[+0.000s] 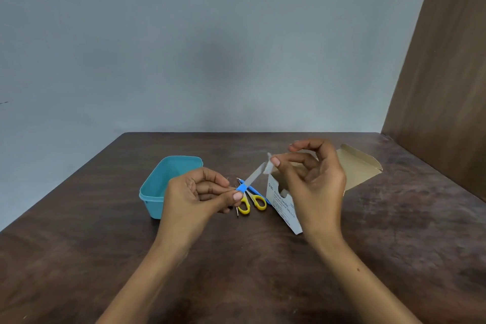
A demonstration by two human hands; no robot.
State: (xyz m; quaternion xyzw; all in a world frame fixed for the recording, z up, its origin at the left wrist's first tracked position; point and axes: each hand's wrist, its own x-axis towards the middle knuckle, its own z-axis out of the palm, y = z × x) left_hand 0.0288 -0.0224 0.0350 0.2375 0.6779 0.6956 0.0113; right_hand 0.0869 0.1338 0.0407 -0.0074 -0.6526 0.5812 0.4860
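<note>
My left hand (pixel 194 197) pinches a slim metal tool (pixel 252 179) by its blue collar, blade pointing up and to the right above the table. My right hand (pixel 315 181) pinches a small white swab (pixel 268 167) against the tip of that blade. Small scissors with yellow handles (pixel 253 202) lie on the table just below the tool. Partly hidden behind my right hand, an open white alcohol swab box (pixel 282 208) stands with its brown flap raised.
A teal plastic container (pixel 163 184) without a lid sits left of my left hand on the dark wooden table (pixel 105 231). A thin stick (pixel 238 212) lies by the scissors. A grey wall is behind; a brown panel stands at the right.
</note>
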